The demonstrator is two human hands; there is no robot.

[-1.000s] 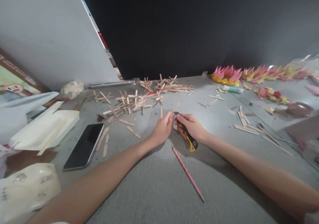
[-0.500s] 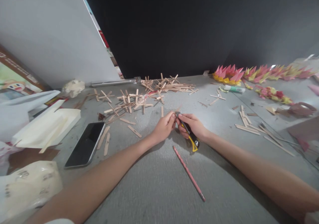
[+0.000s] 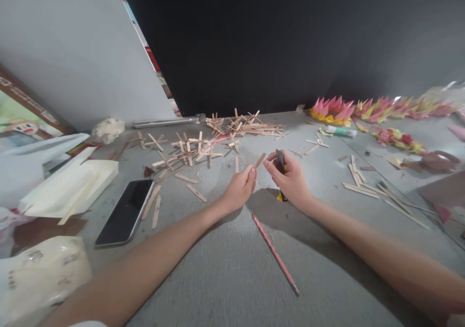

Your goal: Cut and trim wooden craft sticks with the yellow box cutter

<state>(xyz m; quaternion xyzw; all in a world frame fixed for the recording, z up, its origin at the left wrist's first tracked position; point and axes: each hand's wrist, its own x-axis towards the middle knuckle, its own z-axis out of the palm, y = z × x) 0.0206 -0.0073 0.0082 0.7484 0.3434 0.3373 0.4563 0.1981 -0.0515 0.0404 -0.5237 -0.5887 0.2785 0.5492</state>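
My left hand (image 3: pixel 240 187) is closed on a wooden craft stick (image 3: pixel 260 160), whose end pokes out past the thumb towards the upper right. Just to the right, my right hand (image 3: pixel 289 179) grips a black and yellow utility knife (image 3: pixel 280 161), held roughly upright in the palm. Its thumb and forefinger are close to the stick's end; whether they touch it I cannot tell. Below both hands a pink pencil (image 3: pixel 276 255) lies slantwise on the grey table (image 3: pixel 225 278). Beyond the left hand a short stick (image 3: pixel 237 164) lies alone.
A pile of crossed craft sticks (image 3: pixel 189 147) spreads at the back. On the left lie a phone (image 3: pixel 125 213) and a white paper tray (image 3: pixel 98 181). Rightward are loose sticks (image 3: pixel 358 172), a glue stick (image 3: pixel 341 132), pink and yellow paper flowers (image 3: pixel 332 111) and a tape roll (image 3: pixel 440 160).
My right hand has moved away from my left, up and to the right, turning the knife more upright. The craft stick's end now shows above my left hand.
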